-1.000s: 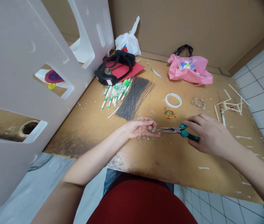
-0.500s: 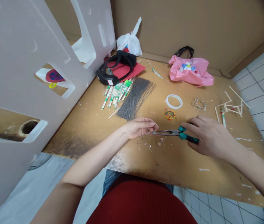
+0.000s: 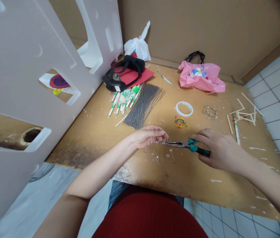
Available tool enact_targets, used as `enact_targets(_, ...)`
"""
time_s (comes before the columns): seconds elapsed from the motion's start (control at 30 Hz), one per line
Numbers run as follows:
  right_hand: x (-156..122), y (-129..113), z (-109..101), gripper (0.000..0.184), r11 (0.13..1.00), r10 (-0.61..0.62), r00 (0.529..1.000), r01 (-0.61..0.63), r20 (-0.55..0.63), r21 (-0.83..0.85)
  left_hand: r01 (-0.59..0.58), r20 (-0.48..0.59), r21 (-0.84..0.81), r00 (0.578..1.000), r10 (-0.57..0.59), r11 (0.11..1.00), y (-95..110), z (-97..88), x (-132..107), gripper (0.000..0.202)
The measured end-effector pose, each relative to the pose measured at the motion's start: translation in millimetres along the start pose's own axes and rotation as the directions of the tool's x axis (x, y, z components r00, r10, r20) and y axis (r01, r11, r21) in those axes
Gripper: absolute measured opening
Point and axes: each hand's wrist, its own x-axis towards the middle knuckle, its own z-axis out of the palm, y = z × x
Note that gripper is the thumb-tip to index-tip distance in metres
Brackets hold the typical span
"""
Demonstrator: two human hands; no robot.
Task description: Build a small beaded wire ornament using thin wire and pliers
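Your left hand (image 3: pixel 150 136): fingers pinching thin wire strung with pinkish clear beads (image 3: pixel 168 155), frame centre. Your right hand (image 3: pixel 218 145): fingers wrapped round teal-and-black long-nose pliers (image 3: pixel 184 144), tips at wire. Looks part-done: beads strung, wire ends loose. Separate beaded-wire ring (image 3: pixel 216 113) lies right of centre.

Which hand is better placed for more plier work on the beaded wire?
Right, I'd judge: the right hand grips the pliers, their tips up against the beaded wire. The left hand pinches that wire, so it seems better suited to steadying.
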Motion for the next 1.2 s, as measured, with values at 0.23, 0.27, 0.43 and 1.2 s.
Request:
enact_targets(0.23,-3.6,-2.7,0.5,0.042,1.0,0.022,1.0,-0.022,-0.009,-0.006,0.002,0.034,0.012,0.999,-0.002,1.0,1.1,0.8,-0.4,0.015)
enact_targets(0.27,-3.8,-3.2,0.4,0.041,1.0,0.027,1.0,-0.027,-0.012,-0.006,0.004,0.04,0.014,0.999,-0.004,1.0,1.0,0.8,-0.5,0.016)
enact_targets(0.43,-4.2,-6.3,-1.6,0.037,0.999,0.044,0.999,-0.044,0.003,-0.004,0.007,0.046,0.011,0.999,-0.007,1.0,0.7,1.0,-0.9,0.019)
enact_targets(1.2,-7.1,-9.2,-5.7,0.039,0.999,0.036,0.998,-0.037,0.051,0.005,0.011,0.08,0.033,0.997,-0.013,0.999,1.6,1.8,-1.0,0.02)
